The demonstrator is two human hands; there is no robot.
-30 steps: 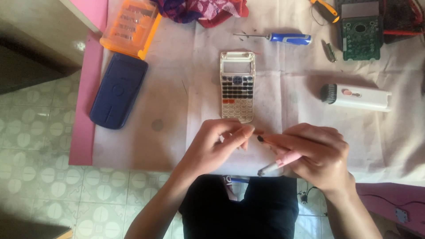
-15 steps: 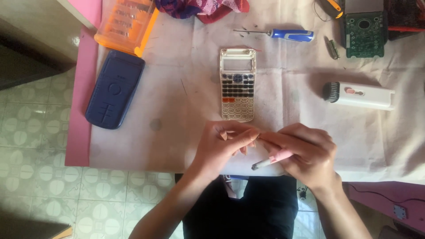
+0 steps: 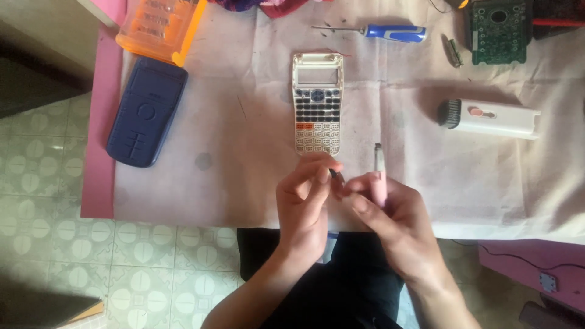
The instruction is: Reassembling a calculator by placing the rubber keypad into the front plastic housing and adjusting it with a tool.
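My right hand (image 3: 390, 213) grips a pink-handled tool (image 3: 379, 173) whose metal tip points away from me, over the table's near edge. My left hand (image 3: 304, 201) is beside it, with its fingertips pinching a small dark bit (image 3: 336, 175) that sits between the two hands. Just beyond my fingers lies a calculator front shell (image 3: 317, 102) with its keys showing and its display window empty.
A dark blue calculator cover (image 3: 146, 111) and an orange bit case (image 3: 159, 29) lie at the far left. A blue-handled screwdriver (image 3: 375, 31), a green circuit board (image 3: 498, 31) and a white brush-tipped tool (image 3: 490, 119) lie at the right. White cloth (image 3: 244, 140) covers the pink table.
My right hand has turned the pink tool from lying across, tip towards the left, to pointing away from me. Both hands have moved slightly nearer the calculator shell.
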